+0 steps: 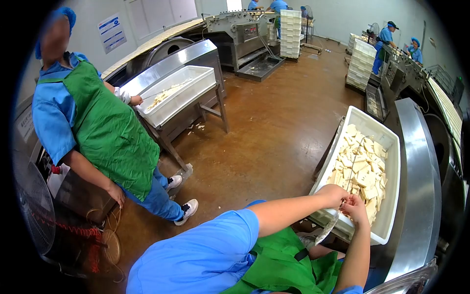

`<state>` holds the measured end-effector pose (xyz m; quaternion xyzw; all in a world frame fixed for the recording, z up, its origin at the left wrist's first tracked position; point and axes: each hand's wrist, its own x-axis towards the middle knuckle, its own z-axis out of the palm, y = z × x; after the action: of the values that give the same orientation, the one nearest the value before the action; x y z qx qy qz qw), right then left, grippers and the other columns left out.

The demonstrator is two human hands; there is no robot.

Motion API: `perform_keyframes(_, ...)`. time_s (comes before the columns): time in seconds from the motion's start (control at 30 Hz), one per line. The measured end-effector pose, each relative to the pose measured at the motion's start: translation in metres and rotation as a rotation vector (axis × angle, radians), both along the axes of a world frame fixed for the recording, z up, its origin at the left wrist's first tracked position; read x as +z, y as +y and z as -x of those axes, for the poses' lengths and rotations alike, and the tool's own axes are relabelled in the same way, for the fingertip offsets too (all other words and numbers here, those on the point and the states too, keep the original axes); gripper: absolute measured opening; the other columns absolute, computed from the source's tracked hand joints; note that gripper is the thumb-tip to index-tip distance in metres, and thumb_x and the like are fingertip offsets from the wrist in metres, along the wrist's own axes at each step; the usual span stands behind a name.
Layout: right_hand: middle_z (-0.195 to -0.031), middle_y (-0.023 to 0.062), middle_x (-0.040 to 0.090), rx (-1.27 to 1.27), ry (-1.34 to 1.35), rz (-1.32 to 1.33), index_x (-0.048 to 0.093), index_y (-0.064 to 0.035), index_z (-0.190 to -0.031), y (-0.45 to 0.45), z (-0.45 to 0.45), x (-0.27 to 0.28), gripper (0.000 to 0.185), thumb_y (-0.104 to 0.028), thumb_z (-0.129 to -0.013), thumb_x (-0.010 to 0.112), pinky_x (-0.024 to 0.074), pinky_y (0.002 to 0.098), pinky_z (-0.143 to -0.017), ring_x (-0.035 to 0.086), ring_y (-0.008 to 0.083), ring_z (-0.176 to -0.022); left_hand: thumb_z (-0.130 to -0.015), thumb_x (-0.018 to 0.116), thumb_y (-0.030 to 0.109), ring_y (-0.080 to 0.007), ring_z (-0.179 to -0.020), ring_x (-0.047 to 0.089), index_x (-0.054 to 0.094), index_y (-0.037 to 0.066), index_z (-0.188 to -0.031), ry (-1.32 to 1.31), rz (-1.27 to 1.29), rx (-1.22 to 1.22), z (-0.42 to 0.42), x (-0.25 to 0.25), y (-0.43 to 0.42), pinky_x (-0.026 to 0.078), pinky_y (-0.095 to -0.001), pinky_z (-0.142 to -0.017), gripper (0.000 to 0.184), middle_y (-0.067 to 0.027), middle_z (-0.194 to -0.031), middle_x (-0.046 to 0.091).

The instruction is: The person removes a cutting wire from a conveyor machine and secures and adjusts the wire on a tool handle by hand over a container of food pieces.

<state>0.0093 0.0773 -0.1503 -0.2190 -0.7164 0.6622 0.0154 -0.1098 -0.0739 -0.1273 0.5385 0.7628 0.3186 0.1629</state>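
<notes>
Both my hands are over the near end of a white plastic crate (393, 191) heaped with pale, flat broken pieces (361, 169), which look like wafer or biscuit. My left hand (334, 196) is closed around a long, thin metal rod (354, 159). One end of the rod reaches over the pieces. Its near end is a flat, whitish, coated part (327, 231) that hangs outside the crate rim. My right hand (357, 210) is closed, its fingertips pinched together against my left fingers beside the rod. What sits between those fingertips is hidden.
A curved steel machine panel (418, 191) borders the crate on the right. To the left, a person in a green apron (110, 132) holds a thin rod over another white crate (169, 111). Stacked crates (291, 34), conveyors and other workers are farther back. A fan (35, 210) stands at lower left.
</notes>
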Motion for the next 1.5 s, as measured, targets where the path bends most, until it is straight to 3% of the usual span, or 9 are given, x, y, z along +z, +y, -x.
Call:
perform_keyframes(0.37, -0.079, -0.0005, 0.060, -0.156, -0.031, -0.015, 0.059, -0.0059, -0.088, -0.003, 0.000, 0.006, 0.009, -0.001, -0.080, 0.058, 0.0458, 0.0215, -0.058, 0.054, 0.0081, -0.065, -0.075, 0.059, 0.014, -0.0298, -0.086, 0.065, 0.072, 0.018, -0.094, 0.051, 0.000, 0.003, -0.001, 0.003, -0.001, 0.051, -0.0410, -0.075, 0.024, -0.0107, -0.090, 0.069)
perform_keyframes(0.63, -0.085, 0.0016, 0.062, -0.123, 0.128, -0.062, 0.058, -0.0039, -0.095, 0.000, 0.000, -0.002, 0.015, 0.000, -0.081, 0.058, 0.0469, 0.0199, -0.062, 0.057, 0.0068, -0.070, -0.072, 0.060, 0.014, -0.0281, -0.083, 0.066, 0.073, 0.016, -0.089, 0.057, 0.013, -0.046, -0.004, 0.006, -0.004, 0.051, -0.0396, -0.075, 0.021, -0.0091, -0.086, 0.069)
perform_keyframes(1.13, -0.089, 0.0048, 0.065, -0.029, 0.154, -0.086, 0.060, 0.0013, -0.101, 0.002, -0.001, -0.004, 0.018, 0.002, -0.082, 0.060, 0.0509, 0.0233, -0.067, 0.061, 0.0106, -0.075, -0.081, 0.064, 0.028, -0.0306, -0.082, 0.065, 0.067, 0.010, -0.085, -0.051, -0.055, -0.044, 0.001, -0.001, 0.001, 0.050, -0.0409, -0.073, 0.019, -0.0118, -0.085, 0.068)
perform_keyframes(1.5, -0.086, 0.0036, 0.064, -0.125, 0.178, -0.082, 0.060, 0.0015, -0.102, -0.001, 0.000, -0.001, 0.018, 0.000, -0.084, 0.063, 0.0497, 0.0217, -0.062, 0.059, 0.0086, -0.071, -0.082, 0.065, 0.029, -0.0321, -0.079, 0.064, 0.059, 0.010, -0.099, -0.059, -0.153, 0.066, -0.003, 0.007, -0.006, 0.049, -0.0426, -0.069, 0.026, -0.0111, -0.082, 0.067)
